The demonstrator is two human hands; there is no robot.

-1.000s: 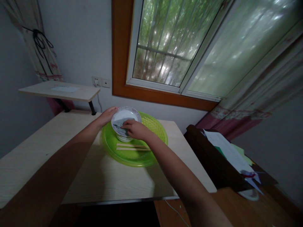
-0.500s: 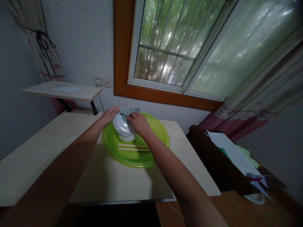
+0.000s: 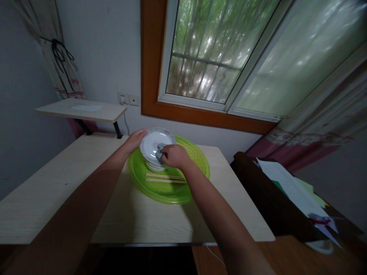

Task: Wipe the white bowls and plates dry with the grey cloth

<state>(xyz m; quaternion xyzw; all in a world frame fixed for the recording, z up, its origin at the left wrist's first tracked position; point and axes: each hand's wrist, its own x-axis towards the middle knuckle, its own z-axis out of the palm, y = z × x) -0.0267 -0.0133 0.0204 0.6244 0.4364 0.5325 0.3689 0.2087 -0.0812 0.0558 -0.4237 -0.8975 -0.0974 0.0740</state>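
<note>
A white plate (image 3: 153, 142) with a patterned rim rests on a white bowl (image 3: 155, 166) inside a round green tray (image 3: 189, 160) on the table. My left hand (image 3: 134, 139) grips the plate's left rim. My right hand (image 3: 174, 156) is closed on a bunched grey cloth (image 3: 159, 151) pressed against the plate's face. A pair of wooden chopsticks (image 3: 164, 178) lies across the tray just in front of the bowl.
The light wooden table (image 3: 57, 191) stands under a window (image 3: 218, 57). A small raised shelf (image 3: 82, 109) sits at the table's far left. A dark cabinet (image 3: 272, 202) with papers (image 3: 289, 187) stands to the right. Curtains hang on both sides.
My right hand with the cloth swept from the plate's near edge to its far edge, then back to the middle, bunching the cloth. My left hand stayed on the rim.
</note>
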